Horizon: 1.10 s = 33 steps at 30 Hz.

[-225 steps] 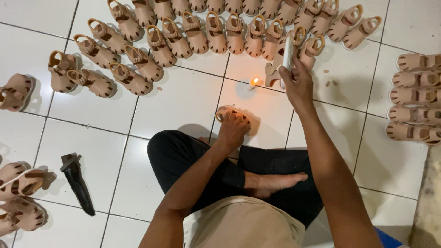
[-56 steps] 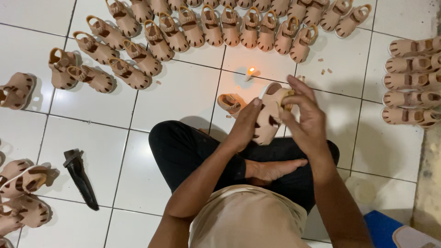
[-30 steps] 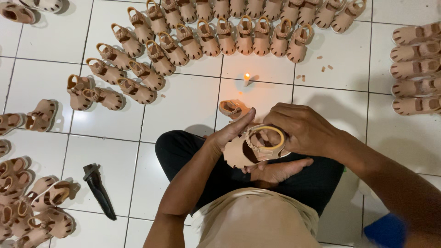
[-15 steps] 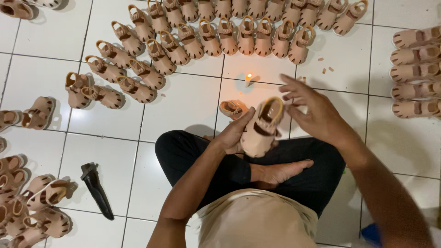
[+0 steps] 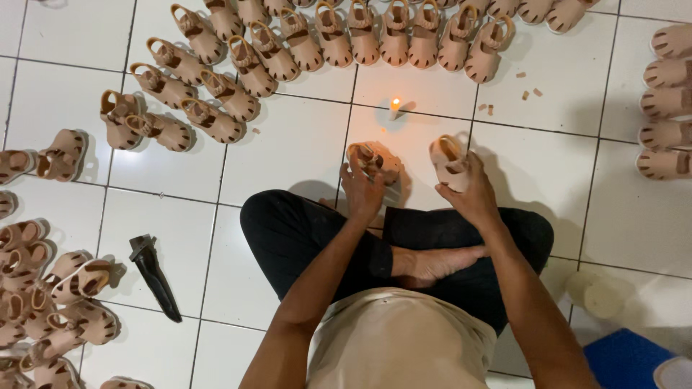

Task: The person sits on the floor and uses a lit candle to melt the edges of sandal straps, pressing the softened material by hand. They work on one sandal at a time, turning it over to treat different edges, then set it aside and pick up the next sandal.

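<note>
Gripping a tan sandal in your right hand, you hold it upright just above the floor, fingers wrapped round its heel end and the open strap loop pointing up. It sits right of the second sandal, which lies on the tile in front of your crossed legs. Your left hand rests on that second sandal, fingertips curled over its near edge and touching it; whether they actually pinch it you cannot tell from here. The two sandals are near each other but apart.

Just beyond them a small candle burns on the tile, between your hands and the far row of sandals, which curves across the top from left to right with the pairs set close side by side. A few small scraps lie on the floor right of the candle. Along the right edge another stack of sandals lies sideways, one above another. To your left a loose heap of sandals crowds the lower corner, with two more near the left edge higher up. A black tool lies on the tile between that heap and your left knee. A blue object shows at the lower right, beside your right arm.
</note>
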Motion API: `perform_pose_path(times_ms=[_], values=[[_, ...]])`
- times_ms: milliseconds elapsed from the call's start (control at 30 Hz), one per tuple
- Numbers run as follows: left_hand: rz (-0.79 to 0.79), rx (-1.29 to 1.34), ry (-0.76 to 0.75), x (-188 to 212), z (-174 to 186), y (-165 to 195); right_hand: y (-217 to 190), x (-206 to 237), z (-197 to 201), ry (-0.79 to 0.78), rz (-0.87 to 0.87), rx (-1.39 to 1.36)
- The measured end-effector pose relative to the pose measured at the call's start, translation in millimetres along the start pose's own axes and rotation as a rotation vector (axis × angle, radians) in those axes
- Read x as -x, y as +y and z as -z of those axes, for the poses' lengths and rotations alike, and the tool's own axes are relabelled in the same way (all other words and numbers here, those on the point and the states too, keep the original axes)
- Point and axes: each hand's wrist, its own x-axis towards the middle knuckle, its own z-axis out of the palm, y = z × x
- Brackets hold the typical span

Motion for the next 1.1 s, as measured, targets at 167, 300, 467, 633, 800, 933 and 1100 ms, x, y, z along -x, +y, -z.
perform_pose_path(times_ms=[167, 300, 467, 633, 800, 933, 1100], values=[[-0.081, -0.131, -0.322, -44.2, 4.9, 8.2, 21.9, -19.5, -12.2, -0.154, 0.064, 0.273], [-0.827, -0.229, -0.343, -60.0, 20.2, 20.1, 21.6, -22.0, -17.8, -0.146, -0.056, 0.457], [-0.237, -0.493, -0.353, -19.7, -13.2, 27.4, 27.0, -26.5, -21.9, -0.184, -0.076, 0.515], [-0.351, -0.561, -0.348, -22.2, -39.0, 5.7, 40.5, -40.8, -7.0, -0.228, 0.036, 0.638], [-0.562, -0.544, -0.428, -49.6, -31.0, -1.1, 54.5, -58.9, 12.1, -0.292, 0.247, 0.666], [-0.633, -0.608, -0.492, -60.7, -33.7, 10.7, 48.3, -67.3, 0.7, -0.306, 0.367, 0.659], [-0.698, -0.771, -0.530, -62.5, -40.1, 13.9, 30.6, -65.8, -9.3, -0.391, 0.413, 0.693]])
